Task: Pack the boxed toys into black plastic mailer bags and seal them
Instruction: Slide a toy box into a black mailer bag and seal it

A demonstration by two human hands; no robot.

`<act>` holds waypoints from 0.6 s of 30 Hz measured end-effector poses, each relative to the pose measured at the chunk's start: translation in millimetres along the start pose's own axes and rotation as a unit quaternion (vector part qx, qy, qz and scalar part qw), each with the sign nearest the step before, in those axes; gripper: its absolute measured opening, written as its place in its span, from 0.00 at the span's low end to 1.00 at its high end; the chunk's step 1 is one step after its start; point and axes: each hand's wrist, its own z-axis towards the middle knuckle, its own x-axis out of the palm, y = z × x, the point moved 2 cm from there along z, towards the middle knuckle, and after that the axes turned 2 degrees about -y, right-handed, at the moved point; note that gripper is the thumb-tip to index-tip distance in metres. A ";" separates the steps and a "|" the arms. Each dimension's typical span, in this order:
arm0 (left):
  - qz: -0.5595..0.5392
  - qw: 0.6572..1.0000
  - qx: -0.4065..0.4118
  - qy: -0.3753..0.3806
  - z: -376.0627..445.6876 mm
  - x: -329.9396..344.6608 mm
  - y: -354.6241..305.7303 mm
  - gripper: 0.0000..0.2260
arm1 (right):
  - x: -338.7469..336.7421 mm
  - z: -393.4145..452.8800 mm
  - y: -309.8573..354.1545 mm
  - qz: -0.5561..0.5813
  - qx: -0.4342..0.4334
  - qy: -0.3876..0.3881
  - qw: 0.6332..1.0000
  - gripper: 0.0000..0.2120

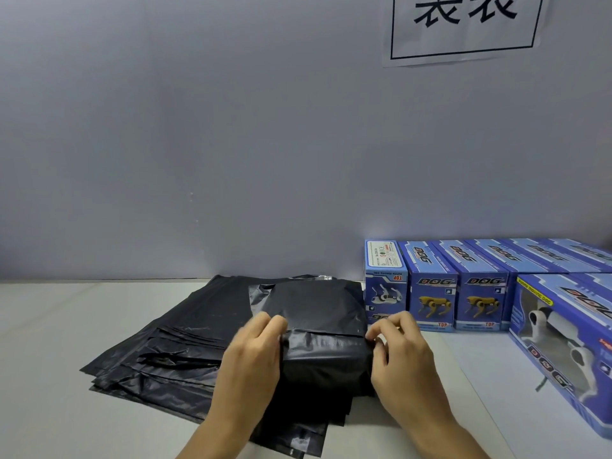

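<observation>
A black mailer bag [326,349] with a box-shaped bulge inside lies on top of a stack of flat black mailer bags [172,352] in the middle of the table. Its flap is folded over the top. My left hand [255,352] grips the bag's left side, fingers curled at the flap's edge. My right hand [402,351] pinches the flap's right corner. Several blue boxed dog toys [433,289] stand in a row to the right against the wall.
A larger blue windowed toy box [563,346] lies at the right edge of the white table [49,359]. A grey wall rises close behind, with a paper sign [463,24] on it.
</observation>
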 end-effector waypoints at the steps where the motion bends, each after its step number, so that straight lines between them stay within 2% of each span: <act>1: -0.012 1.000 0.004 0.009 0.5 0.5 2.1 0.12 | 0.2 0.4 -0.7 0.001 0.004 0.016 1.000 0.11; 5: -0.106 0.993 -0.036 0.022 -0.3 -1.1 8.5 0.10 | -2.7 2.2 -1.4 0.049 0.056 0.060 0.995 0.12; 10: -0.224 0.952 -0.205 0.042 -3.4 3.2 6.1 0.04 | 0.7 -0.6 6.7 0.129 0.138 0.057 0.980 0.01; 14: -0.260 0.912 -0.295 0.118 -8.1 18.7 4.5 0.12 | 17.9 -8.7 10.0 0.151 0.196 0.137 0.959 0.13; 18: -0.307 0.884 -0.334 0.115 -9.9 26.3 -0.2 0.12 | 21.9 -10.6 16.2 0.197 0.244 0.140 0.939 0.14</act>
